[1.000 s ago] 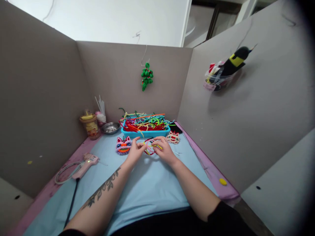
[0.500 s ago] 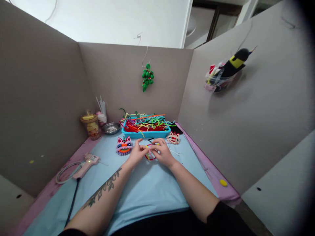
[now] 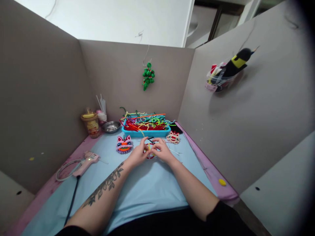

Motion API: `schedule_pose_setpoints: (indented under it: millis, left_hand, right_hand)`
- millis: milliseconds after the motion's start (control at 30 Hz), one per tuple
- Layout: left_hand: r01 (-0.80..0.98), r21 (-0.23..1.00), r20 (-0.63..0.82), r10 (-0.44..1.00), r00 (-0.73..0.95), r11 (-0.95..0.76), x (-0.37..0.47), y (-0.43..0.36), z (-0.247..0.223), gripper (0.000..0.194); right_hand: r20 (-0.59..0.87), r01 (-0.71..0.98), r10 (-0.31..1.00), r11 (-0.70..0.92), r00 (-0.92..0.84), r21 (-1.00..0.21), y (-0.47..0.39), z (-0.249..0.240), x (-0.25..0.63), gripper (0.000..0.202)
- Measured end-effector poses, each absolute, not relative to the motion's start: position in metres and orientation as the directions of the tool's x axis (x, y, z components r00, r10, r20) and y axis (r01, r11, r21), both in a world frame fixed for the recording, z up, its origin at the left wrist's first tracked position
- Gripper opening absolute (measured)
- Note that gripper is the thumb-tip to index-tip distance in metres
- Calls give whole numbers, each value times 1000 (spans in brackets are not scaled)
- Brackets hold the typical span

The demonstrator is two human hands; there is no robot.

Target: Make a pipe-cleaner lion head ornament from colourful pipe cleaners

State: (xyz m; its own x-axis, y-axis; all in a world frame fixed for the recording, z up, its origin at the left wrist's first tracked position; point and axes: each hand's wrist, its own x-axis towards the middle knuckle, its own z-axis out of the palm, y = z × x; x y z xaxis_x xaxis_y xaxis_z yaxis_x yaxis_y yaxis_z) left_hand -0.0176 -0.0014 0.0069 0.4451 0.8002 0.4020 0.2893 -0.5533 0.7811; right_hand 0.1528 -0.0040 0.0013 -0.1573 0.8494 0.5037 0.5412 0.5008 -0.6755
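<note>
A round red and yellow piece of bent craft stems (image 3: 150, 155) is held between my two hands over the blue cloth (image 3: 147, 183). My left hand (image 3: 139, 153) pinches its left side, and my right hand (image 3: 161, 150) pinches its right side with bent fingers. Just beyond the fingertips lies a small black tool (image 3: 150, 140), partly hidden. A purple and pink animal-face figure (image 3: 124, 145) sits left of my left hand, and a cream and red one (image 3: 173, 137) is at the right.
Behind the hands stands a blue tray (image 3: 147, 133) heaped with coloured stems. At the left are a pink glue gun (image 3: 86, 163), a metal bowl (image 3: 111, 127) and a lidded cup (image 3: 91, 125). Grey partitions enclose the table; a yellow disc (image 3: 222, 182) lies at the right.
My left hand has shifted slightly right, closer to my right hand. The fingers of both hands have changed position on the round piece.
</note>
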Motion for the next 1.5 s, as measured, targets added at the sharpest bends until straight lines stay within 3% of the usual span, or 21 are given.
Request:
schedule_pose_setpoints:
  millis: [167, 267, 433, 633, 1033, 1300, 1500]
  left_hand:
    - [408, 685, 599, 786, 154, -603, -19, -2, 16, 51]
    - [440, 730, 562, 826, 51, -524, -19, -2, 17, 42]
    - [317, 830, 458, 885, 85, -460, -10, -7, 12, 47]
    - [175, 915, 360, 931, 54, -364, -3, -5, 7, 59]
    - [190, 893, 397, 912, 101, -409, -9, -4, 11, 49]
    - [218, 890, 388, 916, 99, -401, -10, 0, 10, 60]
    - [-43, 979, 201, 976, 80, -198, -12, 1, 12, 64]
  right_hand:
    - [490, 433, 871, 436, 16, -789, 2, -1, 154, 12]
    - [474, 355, 875, 413, 101, -839, 5, -2, 155, 15]
    - [483, 313, 855, 413, 189, -855, 5, -6, 148, 15]
    - [528, 328, 838, 465, 135, -822, 1, -8, 137, 12]
    - [347, 93, 935, 340, 79, -936, 3, -16, 130, 18]
    - [397, 160, 907, 374, 143, -913, 3, -16, 133, 14]
    - [564, 268, 814, 517, 140, -813, -6, -6, 133, 12]
